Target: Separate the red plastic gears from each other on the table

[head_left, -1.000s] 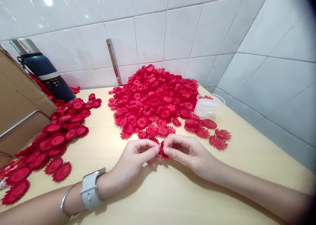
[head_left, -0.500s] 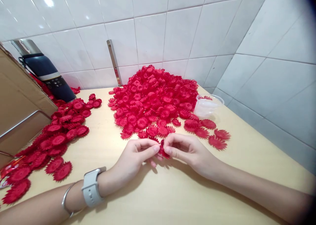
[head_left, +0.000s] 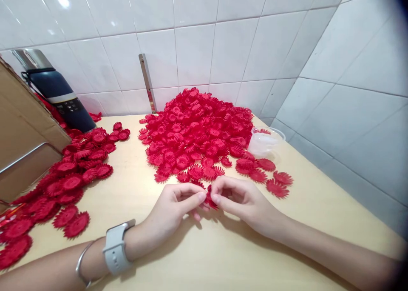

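Note:
Between my two hands is a small red fringed flower piece [head_left: 210, 198], partly hidden by the fingers. My left hand [head_left: 180, 203] pinches its left side between thumb and forefinger, the other fingers curled below. On the opposite side, my right hand [head_left: 244, 199] grips it with thumb and fingertips. Just beyond the hands rises a large heap of similar red fringed flower pieces [head_left: 197, 129]. A few loose red pieces [head_left: 277, 189] lie to the right of the heap.
More red flower pieces [head_left: 72, 182] spread along the left, beside a cardboard box [head_left: 28, 116]. A dark blue bottle [head_left: 60, 95] leans behind the box. At the heap's right stands a clear plastic tub [head_left: 266, 143]. A metal strip [head_left: 147, 82] rests against the tiled wall [head_left: 194, 48].
The view has shifted slightly. Both hands keep their pinch on the red flower piece, with only slight finger movement.

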`<state>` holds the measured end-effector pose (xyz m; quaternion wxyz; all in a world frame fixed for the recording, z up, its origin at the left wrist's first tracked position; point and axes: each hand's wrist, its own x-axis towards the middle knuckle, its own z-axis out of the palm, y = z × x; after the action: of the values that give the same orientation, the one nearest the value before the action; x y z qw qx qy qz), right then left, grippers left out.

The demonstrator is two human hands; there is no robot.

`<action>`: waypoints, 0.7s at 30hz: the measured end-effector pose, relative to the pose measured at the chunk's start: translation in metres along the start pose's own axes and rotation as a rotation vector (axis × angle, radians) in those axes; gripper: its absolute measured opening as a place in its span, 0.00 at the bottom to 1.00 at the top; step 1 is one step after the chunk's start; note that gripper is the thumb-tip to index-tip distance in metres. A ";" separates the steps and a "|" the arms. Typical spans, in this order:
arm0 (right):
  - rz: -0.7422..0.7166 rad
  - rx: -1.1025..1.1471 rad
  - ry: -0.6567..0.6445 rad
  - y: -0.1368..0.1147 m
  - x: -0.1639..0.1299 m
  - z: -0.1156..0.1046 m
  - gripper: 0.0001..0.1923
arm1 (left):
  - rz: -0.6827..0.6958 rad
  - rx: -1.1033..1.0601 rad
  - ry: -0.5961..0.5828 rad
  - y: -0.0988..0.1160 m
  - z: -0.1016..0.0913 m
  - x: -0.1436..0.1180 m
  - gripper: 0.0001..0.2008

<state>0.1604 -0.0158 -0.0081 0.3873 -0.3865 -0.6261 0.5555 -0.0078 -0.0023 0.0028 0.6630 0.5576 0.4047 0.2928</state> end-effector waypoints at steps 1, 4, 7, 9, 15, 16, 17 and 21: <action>-0.003 -0.016 0.004 0.001 0.000 0.000 0.06 | 0.003 0.007 0.008 0.000 0.000 0.000 0.08; -0.010 -0.070 0.012 0.004 -0.001 -0.001 0.07 | 0.011 0.020 0.030 0.000 0.000 0.000 0.08; 0.001 -0.090 0.011 0.005 -0.001 -0.001 0.07 | 0.015 -0.001 0.018 0.000 0.000 0.000 0.09; 0.006 -0.088 0.013 0.004 -0.001 -0.001 0.07 | 0.017 -0.009 0.015 0.000 0.000 0.000 0.09; 0.006 -0.087 0.022 0.003 -0.001 -0.001 0.07 | 0.032 -0.009 0.026 0.000 0.001 0.000 0.09; 0.007 -0.093 0.026 0.003 -0.001 -0.001 0.06 | 0.032 -0.014 0.027 -0.001 0.001 0.000 0.08; 0.007 -0.100 0.030 0.003 -0.001 -0.001 0.06 | 0.029 -0.022 0.032 -0.001 0.001 0.000 0.08; -0.007 -0.166 0.047 0.002 -0.002 0.001 0.04 | 0.026 -0.057 0.058 -0.005 0.002 0.000 0.06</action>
<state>0.1606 -0.0172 -0.0107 0.3706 -0.4279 -0.6621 0.4911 -0.0063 -0.0040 -0.0020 0.6628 0.5350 0.4078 0.3289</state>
